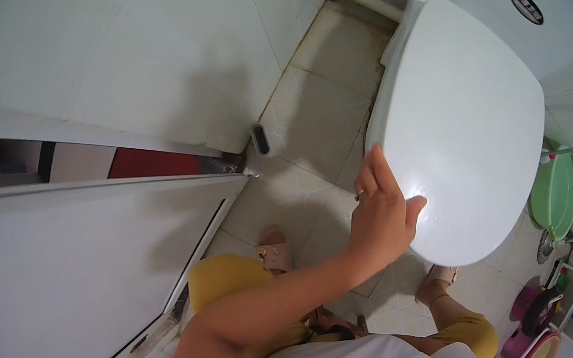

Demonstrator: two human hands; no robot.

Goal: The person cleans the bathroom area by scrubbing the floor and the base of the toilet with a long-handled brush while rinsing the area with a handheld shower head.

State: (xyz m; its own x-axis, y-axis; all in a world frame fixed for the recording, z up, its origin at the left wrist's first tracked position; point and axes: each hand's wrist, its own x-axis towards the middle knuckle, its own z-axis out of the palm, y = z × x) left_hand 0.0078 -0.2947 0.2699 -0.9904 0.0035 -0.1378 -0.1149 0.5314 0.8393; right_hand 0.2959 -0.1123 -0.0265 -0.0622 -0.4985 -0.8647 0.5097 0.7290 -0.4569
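One toilet lid (470, 118) extends rightward from the left hand (384, 209) at its edge.

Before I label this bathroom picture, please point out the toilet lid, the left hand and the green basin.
Toilet lid (466, 118): head view, middle of its white top.
Left hand (380, 220): head view, back of the hand.
Green basin (557, 193): head view, middle of its visible surface.

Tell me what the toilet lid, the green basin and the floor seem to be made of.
Toilet lid: likely hard plastic, smooth and glossy, with highlights near the left hand; a coated board can't be ruled out.
Green basin: probably plastic, from its even colour and smooth wall.
Floor: apparently ceramic tile, low sheen, given its straight joint lines.
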